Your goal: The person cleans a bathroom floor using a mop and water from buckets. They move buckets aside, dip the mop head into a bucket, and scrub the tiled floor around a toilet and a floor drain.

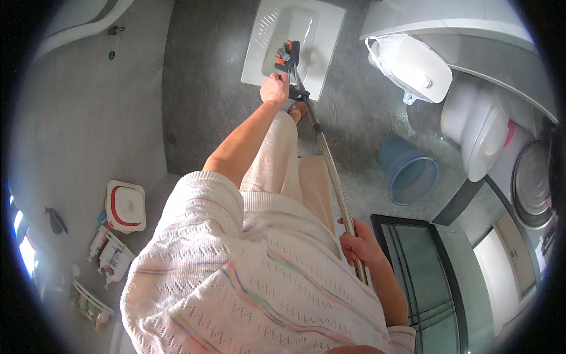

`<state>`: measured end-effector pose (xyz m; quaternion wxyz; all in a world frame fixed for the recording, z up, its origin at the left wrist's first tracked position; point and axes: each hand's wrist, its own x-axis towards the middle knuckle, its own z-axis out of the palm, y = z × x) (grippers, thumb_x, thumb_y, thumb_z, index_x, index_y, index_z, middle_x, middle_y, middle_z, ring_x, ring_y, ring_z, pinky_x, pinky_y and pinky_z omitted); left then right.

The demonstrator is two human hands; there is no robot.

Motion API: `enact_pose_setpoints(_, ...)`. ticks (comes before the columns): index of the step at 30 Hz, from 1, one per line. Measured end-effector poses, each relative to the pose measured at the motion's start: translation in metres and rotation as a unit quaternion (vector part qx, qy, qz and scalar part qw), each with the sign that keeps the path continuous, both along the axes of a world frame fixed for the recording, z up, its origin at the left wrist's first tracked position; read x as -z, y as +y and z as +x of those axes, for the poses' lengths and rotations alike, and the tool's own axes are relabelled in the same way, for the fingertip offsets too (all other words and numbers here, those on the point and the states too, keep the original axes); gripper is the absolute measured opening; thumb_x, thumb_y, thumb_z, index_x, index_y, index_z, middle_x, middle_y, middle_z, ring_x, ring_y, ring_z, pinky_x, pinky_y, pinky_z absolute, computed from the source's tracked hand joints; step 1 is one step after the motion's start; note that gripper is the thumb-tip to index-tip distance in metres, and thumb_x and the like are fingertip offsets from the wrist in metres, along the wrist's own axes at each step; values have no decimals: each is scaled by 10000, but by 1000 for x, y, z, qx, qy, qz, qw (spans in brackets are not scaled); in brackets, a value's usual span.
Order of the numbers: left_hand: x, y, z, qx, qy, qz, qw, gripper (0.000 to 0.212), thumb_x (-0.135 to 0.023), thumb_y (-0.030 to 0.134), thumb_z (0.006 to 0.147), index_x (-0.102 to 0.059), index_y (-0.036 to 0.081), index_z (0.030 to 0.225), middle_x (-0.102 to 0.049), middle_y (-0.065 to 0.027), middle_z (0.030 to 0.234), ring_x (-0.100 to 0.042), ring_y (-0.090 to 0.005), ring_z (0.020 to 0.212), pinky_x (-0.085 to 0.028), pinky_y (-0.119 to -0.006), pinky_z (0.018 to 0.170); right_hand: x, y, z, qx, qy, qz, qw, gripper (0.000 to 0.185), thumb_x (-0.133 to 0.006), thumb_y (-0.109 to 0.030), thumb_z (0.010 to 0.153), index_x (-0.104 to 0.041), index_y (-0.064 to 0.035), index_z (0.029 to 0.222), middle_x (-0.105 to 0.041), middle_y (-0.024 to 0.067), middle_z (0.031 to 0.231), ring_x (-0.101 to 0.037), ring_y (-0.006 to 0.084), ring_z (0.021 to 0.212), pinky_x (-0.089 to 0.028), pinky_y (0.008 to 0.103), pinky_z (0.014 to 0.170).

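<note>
A long metal mop pole (332,170) runs slantwise in front of me, its dark hinged head (293,55) with orange parts over the basin of a white squat toilet (254,66). My right hand (360,242) is closed round the lower part of the pole in the picture. Near the mop head, my left hand (275,88) is closed at a thin metal lever rod beside the pole, just left of a dark bracket (298,94). The fingertips of my left hand are partly hidden.
A blue plastic bucket (413,179) stands on the wet grey floor (208,110) at right. Beyond it are a white lidded bin (420,71) with a bag and a white toilet (482,132). A dark-framed glass door (424,274) is at lower right; bottles (115,261) stand at left.
</note>
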<state>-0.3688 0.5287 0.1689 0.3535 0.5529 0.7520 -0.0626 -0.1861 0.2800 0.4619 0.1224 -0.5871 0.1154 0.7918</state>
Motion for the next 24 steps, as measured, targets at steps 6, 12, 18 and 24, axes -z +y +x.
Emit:
enact_pose_setpoints(6, 0, -66, 30, 22, -56, -60, 996, 349, -406, 333, 818, -555, 25, 892, -579, -184, 910, -543, -345, 886, -418, -437, 777, 24, 24, -23, 25, 6, 2, 1000, 394, -474, -10, 719, -371, -18, 1099, -388, 4, 521, -359, 75, 347, -342, 249, 303)
enact_pose_setpoints(12, -6, -59, 37, 14, -50, -74, 996, 338, -420, 330, 822, -558, 31, 899, -581, -167, 922, -544, -326, 899, -416, -429, 775, 24, 26, -29, 15, -7, -14, 1000, 395, -474, -6, 711, -378, -25, 1093, -380, -5, 526, -354, 69, 355, -325, 245, 303)
enact_pose_setpoints(18, -5, -56, 39, 25, -58, -71, 995, 346, -427, 340, 816, -563, 31, 893, -588, -176, 901, -551, -328, 883, -422, -434, 770, 19, 31, -32, 15, -15, -15, 1000, 402, -463, -2, 706, -376, -21, 1098, -371, -1, 513, -349, 76, 348, -321, 249, 301)
enact_pose_setpoints(24, 11, -10, -2, 25, -112, -35, 993, 359, -484, 365, 757, -613, 35, 822, -600, -184, 792, -574, -329, 773, -444, -399, 707, -14, 21, -17, -1, -38, -25, 999, 411, -490, -30, 710, -369, -23, 1103, -388, 11, 489, -362, 107, 336, -324, 253, 313)
